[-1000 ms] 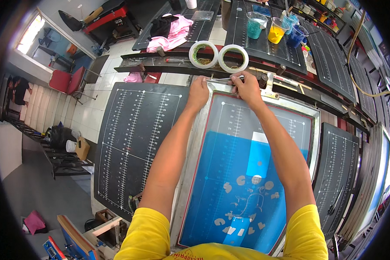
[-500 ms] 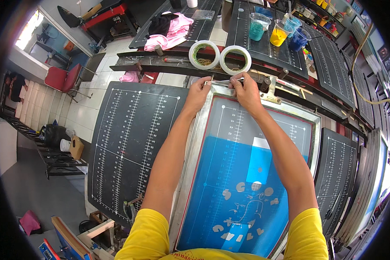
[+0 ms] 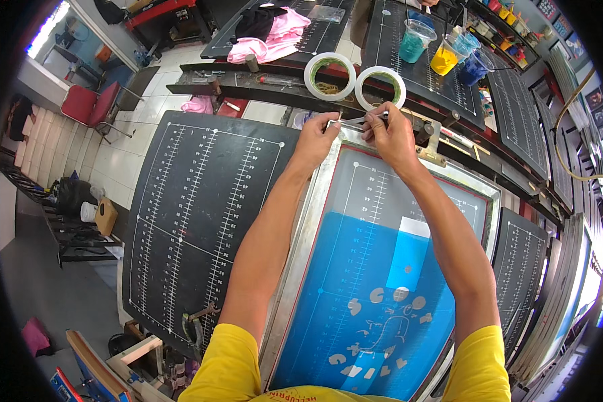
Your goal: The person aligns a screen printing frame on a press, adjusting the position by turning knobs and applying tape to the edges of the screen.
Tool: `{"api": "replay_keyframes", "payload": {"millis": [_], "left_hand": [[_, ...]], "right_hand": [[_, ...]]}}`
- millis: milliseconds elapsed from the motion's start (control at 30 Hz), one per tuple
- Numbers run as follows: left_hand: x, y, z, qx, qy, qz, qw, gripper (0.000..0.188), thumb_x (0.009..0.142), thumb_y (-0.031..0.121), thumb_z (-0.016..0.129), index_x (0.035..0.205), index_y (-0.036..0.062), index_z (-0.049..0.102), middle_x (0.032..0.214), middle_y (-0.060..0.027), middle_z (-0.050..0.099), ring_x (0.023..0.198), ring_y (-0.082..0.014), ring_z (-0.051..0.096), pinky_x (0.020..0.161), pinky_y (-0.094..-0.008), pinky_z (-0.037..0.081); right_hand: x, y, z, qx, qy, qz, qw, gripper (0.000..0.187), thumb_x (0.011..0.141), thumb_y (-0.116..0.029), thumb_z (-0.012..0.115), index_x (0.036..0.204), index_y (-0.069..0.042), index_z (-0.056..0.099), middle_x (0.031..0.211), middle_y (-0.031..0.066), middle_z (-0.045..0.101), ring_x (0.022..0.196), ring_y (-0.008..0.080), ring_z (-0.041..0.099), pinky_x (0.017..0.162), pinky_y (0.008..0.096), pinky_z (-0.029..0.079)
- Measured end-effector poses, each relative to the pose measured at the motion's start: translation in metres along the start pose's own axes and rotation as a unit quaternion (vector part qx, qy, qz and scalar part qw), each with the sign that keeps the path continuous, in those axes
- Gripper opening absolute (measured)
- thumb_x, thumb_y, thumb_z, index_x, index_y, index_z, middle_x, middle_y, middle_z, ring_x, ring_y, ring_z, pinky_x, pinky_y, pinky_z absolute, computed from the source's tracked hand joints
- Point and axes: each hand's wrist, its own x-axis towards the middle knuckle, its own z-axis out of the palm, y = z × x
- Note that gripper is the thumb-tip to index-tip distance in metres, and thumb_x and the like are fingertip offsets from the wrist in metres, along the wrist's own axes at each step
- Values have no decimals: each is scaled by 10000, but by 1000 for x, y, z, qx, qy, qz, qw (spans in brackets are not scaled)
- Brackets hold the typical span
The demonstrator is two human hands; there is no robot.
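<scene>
A screen printing frame (image 3: 313, 211) with a silvery metal border and blue-coated mesh (image 3: 355, 258) lies in front of me over a dark ruled board. My right hand (image 3: 394, 139) is closed on a slim, wrench-like metal tool (image 3: 355, 120) at the frame's far edge. The tool points left, toward my other hand. At the far left corner, my left hand (image 3: 315, 142) pinches with thumb and forefinger beside a small upright bolt (image 3: 340, 116); what lies between its fingertips is hidden. A metal hinge clamp (image 3: 432, 144) grips the far edge to the right.
Two tape rolls (image 3: 329, 77) rest on the rail beyond my hands. Past them stand cups of teal (image 3: 415, 45), yellow (image 3: 443, 60) and blue ink. Pink and black cloth (image 3: 271, 37) lies on a far board. Another ruled board (image 3: 194, 221) is at my left.
The view has shifted slightly, so the scene sits a little differently. Both hands stay at the frame's far edge, and the right hand has turned a little with the tool.
</scene>
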Motion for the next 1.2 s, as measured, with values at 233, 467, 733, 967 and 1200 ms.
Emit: {"api": "replay_keyframes", "payload": {"millis": [233,467,733,967,1200], "left_hand": [[6,-8,1,0,13,10,1000,326,905,135,616,1170,-51,581,976,-59,630,874,-93,550,767,-228,432],[-1,6,6,-14,9,12,1000,352,878,147,656,1170,-26,565,988,-39,631,914,-81,561,815,-236,435],[1,14,1,-48,-54,-100,992,464,846,151,694,1233,-30,512,990,-49,633,904,-86,567,811,-244,442],[1,14,3,11,-22,-96,995,551,833,143,690,1287,-78,469,1026,-77,625,928,-100,570,810,-237,436],[3,15,5,80,-19,-82,993,510,847,149,672,1277,-59,494,971,-84,641,860,-104,589,743,-250,459]], "right_hand": [[5,-21,-7,-118,-39,-11,992,159,946,-128,559,916,25,528,716,125,638,645,166,624,607,318,507],[19,-10,8,350,-59,12,935,479,1030,-342,335,689,-32,465,665,133,535,740,240,537,768,378,465],[29,-6,33,431,60,9,900,468,1021,-324,321,604,-111,304,514,14,263,493,149,251,550,329,315],[34,-9,42,387,67,-5,920,418,995,-247,319,608,-90,308,498,36,284,460,156,263,496,331,290],[38,-15,47,338,80,-5,938,422,996,-241,317,605,-84,311,491,36,302,446,146,275,478,324,307]]}}
